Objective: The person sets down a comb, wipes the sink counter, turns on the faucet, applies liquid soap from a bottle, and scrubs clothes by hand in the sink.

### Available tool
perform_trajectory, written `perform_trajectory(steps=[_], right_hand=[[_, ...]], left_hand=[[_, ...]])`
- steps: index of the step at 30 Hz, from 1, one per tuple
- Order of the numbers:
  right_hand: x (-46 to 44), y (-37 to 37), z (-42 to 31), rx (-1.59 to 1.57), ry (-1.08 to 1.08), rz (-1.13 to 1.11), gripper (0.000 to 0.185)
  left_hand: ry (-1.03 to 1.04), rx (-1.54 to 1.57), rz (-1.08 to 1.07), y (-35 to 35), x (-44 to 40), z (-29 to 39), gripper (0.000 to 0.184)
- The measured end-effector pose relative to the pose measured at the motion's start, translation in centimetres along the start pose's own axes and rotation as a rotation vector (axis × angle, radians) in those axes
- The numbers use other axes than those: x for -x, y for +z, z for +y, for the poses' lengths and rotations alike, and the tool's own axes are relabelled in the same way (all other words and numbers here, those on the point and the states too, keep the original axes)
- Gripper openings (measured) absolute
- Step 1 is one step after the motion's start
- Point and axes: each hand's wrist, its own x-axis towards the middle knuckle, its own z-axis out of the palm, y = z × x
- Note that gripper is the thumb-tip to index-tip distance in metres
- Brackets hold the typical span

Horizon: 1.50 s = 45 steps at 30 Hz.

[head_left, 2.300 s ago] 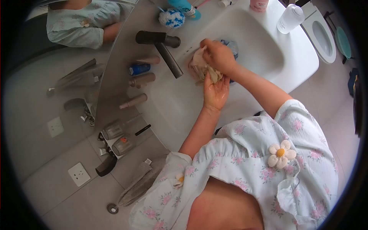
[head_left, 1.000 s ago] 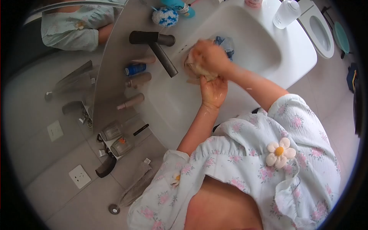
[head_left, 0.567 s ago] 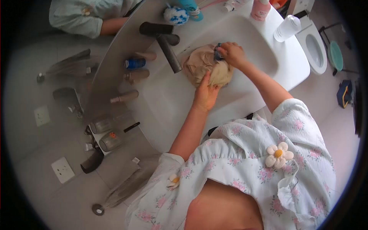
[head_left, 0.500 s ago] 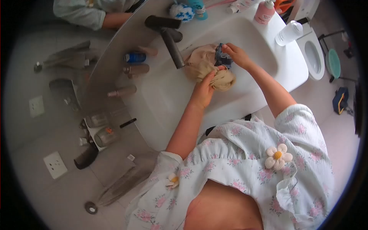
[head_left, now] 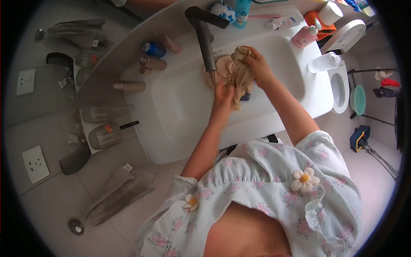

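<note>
A wet tan cloth hangs between my two hands over the white sink. My right hand is closed on its upper part. Lower down, my left hand has its fingers closed on the cloth's left side. A paler pinkish cloth lies in the basin behind it, close under the spout of the dark faucet. A small piece of dark blue cloth shows beneath the tan one.
A pink pump bottle and a clear bottle stand on the right rim. Tubes, a blue bottle and a blue-white puff are at the back. Small bottles line the left ledge, near a blue-capped one.
The view has shifted, showing more of the counter's back and right. My right hand has gone from the dark blue cloth to the tan cloth, which is now lifted and stretched between both hands.
</note>
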Motion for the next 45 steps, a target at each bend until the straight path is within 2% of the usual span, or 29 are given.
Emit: perform_trajectory(steps=[2,4,6,7,8,10,11,12,13,14,16,17,19,21,24,25,28,30,32,33,34,35,37,38,40,42,44,45], right_hand=[[1.9,1.2,2.9,0.523,-0.652,-0.119,0.04],[5.8,3.9,6.6,1.031,-0.839,-0.138,0.032],[7.7,5.9,8.8,1.404,-0.764,-0.09,0.023],[7.6,6.2,9.5,1.529,-0.847,-0.08,0.021],[6.4,6.2,9.4,1.517,-0.761,-0.034,0.02],[2.2,6.4,7.2,1.324,-0.381,0.119,0.02],[0.6,6.2,5.4,1.239,-0.264,0.156,0.021],[0.3,5.4,4.4,1.102,-0.364,0.09,0.023],[1.7,5.7,5.0,1.368,-0.58,0.115,0.023],[4.0,6.2,6.6,1.645,-0.805,0.13,0.023],[5.7,7.0,8.2,1.665,-0.901,0.02,0.024],[5.7,7.5,8.4,1.403,-0.762,-0.081,0.025],[4.4,7.8,5.9,1.157,-0.147,-0.093,0.026],[5.3,7.3,6.2,1.047,-0.374,-0.1,0.023],[7.3,7.2,6.0,0.88,-0.72,-0.103,0.018],[8.2,7.0,6.1,0.823,-0.83,-0.107,0.017],[7.6,6.4,6.7,0.893,-0.718,-0.016,0.021],[3.8,5.0,7.1,0.941,-0.372,0.023,0.019],[3.8,5.1,4.2,1.038,-0.12,-0.072,0.015],[4.6,5.7,3.2,1.11,-0.166,-0.155,0.016],[5.4,6.4,2.2,1.176,-0.217,-0.237,0.018],[8.7,7.8,2.7,1.253,-0.399,-0.349,0.024],[9.6,8.8,5.5,1.278,-0.482,-0.36,0.025],[6.8,8.6,9.0,1.238,-0.392,-0.247,0.021],[0.9,8.5,8.6,1.221,-0.093,-0.001,0.02],[-0.6,7.8,8.5,1.118,-0.221,0.082,0.023],[-0.8,12.0,13.4,1.091,-0.959,0.787,0.024],[0.4,12.5,14.5,1.121,-0.944,0.759,0.025]], left_hand=[[-0.108,0.672,0.015,0.6,1.4,0.5,0.049],[-0.175,0.972,0.038,0.1,0.7,-0.9,0.048],[-0.19,1.097,0.04,-0.9,-0.4,-3.0,0.048],[-0.202,1.115,0.06,-1.1,-0.5,-3.6,0.048],[-0.218,1.112,0.103,-0.8,-0.7,-3.3,0.048],[-0.274,1.077,0.259,1.0,-0.8,0.1,0.047],[-0.268,1.074,0.281,1.5,-0.7,0.9,0.047],[-0.269,1.064,0.3,1.5,-0.8,0.8,0.047],[-0.157,1.064,0.099,0.5,-1.7,-1.4,0.046],[-0.105,0.97,0.106,-0.2,-1.7,-3.9,0.047],[-0.008,0.784,0.139,-1.8,0.2,-9.1,0.048],[-0.017,0.777,0.17,-2.1,0.6,-8.9,0.048],[-0.079,0.857,0.239,-1.4,0.5,-5.0,0.049],[-0.202,1.054,0.333,0.2,-0.1,0.2,0.049],[-0.001,1.179,0.017,-4.3,-0.4,-6.0,0.046],[0.028,1.208,-0.027,-4.6,-0.6,-7.3,0.045],[0.024,1.265,-0.042,-3.5,-1.3,-10.4,0.047],[-0.081,1.208,0.057,-1.2,-0.9,-9.0,0.05],[-0.237,1.044,0.221,2.6,1.0,-1.5,0.053],[-0.155,1.058,0.195,2.1,1.2,-0.7,0.05],[-0.253,1.183,0.18,0.5,0.6,-0.8,0.049],[-0.359,1.313,0.184,-2.0,0.8,-1.4,0.048],[-0.396,1.286,0.262,-3.7,0.9,-4.3,0.043],[-0.414,1.272,0.3,-4.5,0.9,-5.7,0.041],[-0.375,1.174,0.303,-2.9,0.5,-3.3,0.039],[-0.337,1.094,0.251,-3.3,0.5,-3.7,0.041],[-0.282,1.077,0.102,-5.5,0.0,-5.9,0.042],[-0.27,1.048,0.058,-6.4,0.2,-6.7,0.043]])
